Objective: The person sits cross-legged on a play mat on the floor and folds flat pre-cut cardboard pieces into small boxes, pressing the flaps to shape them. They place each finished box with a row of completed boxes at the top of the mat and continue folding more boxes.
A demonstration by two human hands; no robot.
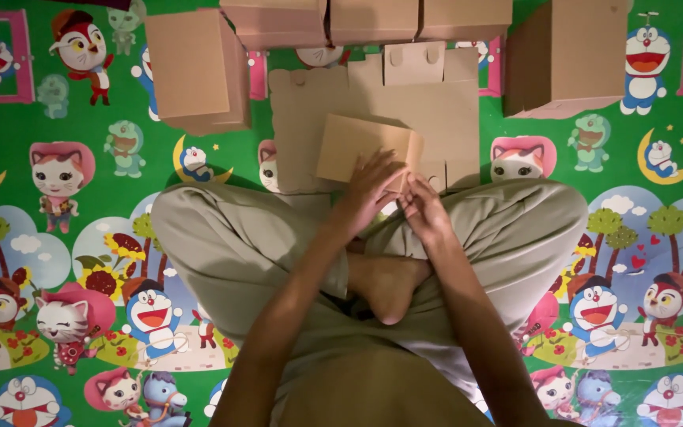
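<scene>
A flat brown cardboard box blank (436, 119) lies on the mat in front of my crossed legs. One of its panels (353, 146) is folded up and leans toward me. My left hand (369, 194) presses flat against the lower edge of that folded panel. My right hand (423, 207) pinches the panel's lower right corner with its fingertips. Both hands sit close together above my knees.
Several folded cardboard boxes stand around the blank: one at the left (195, 67), a row at the back (365, 20), one at the right (571, 55). A colourful cartoon play mat (81, 253) covers the floor. My bare foot (389, 289) rests between my legs.
</scene>
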